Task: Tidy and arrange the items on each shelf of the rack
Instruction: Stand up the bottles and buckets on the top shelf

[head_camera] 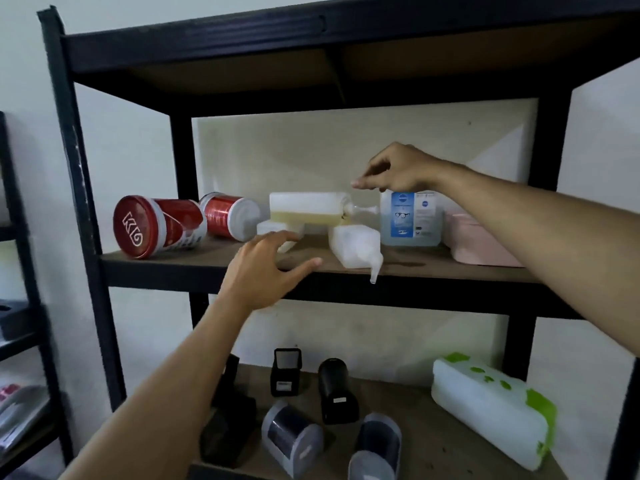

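The black rack (86,188) frames everything, and its middle shelf (207,263) runs just under both hands. Below the hands, on the lower shelf, lies a large white box with green patches (491,407) among dark containers.

To the right of the right hand (398,169), under its forearm, sits a pink box (464,237), with a blue-labelled liquid bottle (410,218) upright directly beneath the wrist. Left of the left hand (266,271) two red canisters (159,226) lie on their sides; being round, they could roll off the front edge if the shelf is jolted or the left arm brushes them.

Between the hands, a clear bottle with yellowish liquid (306,207) lies flat, propped on a small white container (280,232) that the left fingertips nearly reach. The right hand hovers above this bottle's neck, fingers curled downward in a loose pinch, holding nothing. The left hand is spread open, thumb near the shelf's front lip, also empty. Pulling the small container out first would likely drop the propped bottle, and a loose cap might leak.

Smallest risk point: the white nozzle bottle (356,252), right of the left thumb, has its spout already overhanging the edge; a nudge from either hand could tip it off.
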Tool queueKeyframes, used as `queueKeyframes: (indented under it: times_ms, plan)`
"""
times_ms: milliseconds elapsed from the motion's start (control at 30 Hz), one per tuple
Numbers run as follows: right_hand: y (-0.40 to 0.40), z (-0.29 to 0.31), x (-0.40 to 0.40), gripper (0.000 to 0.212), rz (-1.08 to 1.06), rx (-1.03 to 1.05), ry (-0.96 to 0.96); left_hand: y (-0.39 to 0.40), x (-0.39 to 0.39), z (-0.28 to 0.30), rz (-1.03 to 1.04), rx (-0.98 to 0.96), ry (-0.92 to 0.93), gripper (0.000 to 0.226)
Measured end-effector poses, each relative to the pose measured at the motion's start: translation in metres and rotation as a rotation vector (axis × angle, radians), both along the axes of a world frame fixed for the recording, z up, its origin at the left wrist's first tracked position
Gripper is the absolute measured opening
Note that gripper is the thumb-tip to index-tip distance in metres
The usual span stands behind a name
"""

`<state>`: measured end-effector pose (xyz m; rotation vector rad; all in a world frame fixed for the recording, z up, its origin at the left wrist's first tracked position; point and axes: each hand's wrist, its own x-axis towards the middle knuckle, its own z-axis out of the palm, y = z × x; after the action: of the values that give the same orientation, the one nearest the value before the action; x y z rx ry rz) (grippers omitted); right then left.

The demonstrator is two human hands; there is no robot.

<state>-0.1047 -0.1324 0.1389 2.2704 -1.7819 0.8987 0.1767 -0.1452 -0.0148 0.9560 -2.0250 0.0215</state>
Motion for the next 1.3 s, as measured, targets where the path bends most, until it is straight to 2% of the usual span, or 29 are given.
queueKeyframes:
  times_ms: [100,200,400,500,633,767,833,967,1100,1300]
  plan:
    - [-0.009,0.000,0.020,0.043,-0.071,0.111,-0.022,-0.033,0.019,0.009,-0.101,0.075,-0.174,0.078]
    - [-0.014,0.002,0.037,0.047,-0.142,0.199,-0.071,-0.055,0.029,0.009,-0.181,0.108,-0.250,0.075]
    - [-0.014,0.001,0.051,0.046,-0.232,0.289,-0.223,-0.072,0.037,0.004,-0.186,0.086,-0.245,0.083]
    - [-0.019,-0.004,0.054,0.052,-0.240,0.291,-0.303,-0.074,0.036,0.003,-0.176,0.069,-0.238,0.083]
    - [-0.026,-0.012,0.055,0.040,-0.213,0.307,-0.367,-0.073,0.036,0.002,-0.149,0.069,-0.231,0.084]
    - [-0.032,-0.002,0.050,0.067,-0.201,0.226,-0.326,-0.069,0.035,0.002,-0.133,0.071,-0.228,0.076]
    - [-0.036,0.015,0.051,0.072,-0.180,0.207,-0.290,-0.067,0.037,0.003,-0.127,0.078,-0.224,0.073]
    - [-0.044,0.065,0.061,0.059,-0.180,0.266,-0.165,-0.064,0.037,0.002,-0.080,0.079,-0.230,0.072]
    - [-0.057,0.108,0.085,0.041,-0.253,0.395,0.057,-0.064,0.035,0.001,-0.045,0.078,-0.221,0.071]
    - [-0.088,0.114,0.122,0.051,-0.375,0.525,0.291,-0.063,0.034,0.000,-0.043,0.061,-0.226,0.073]
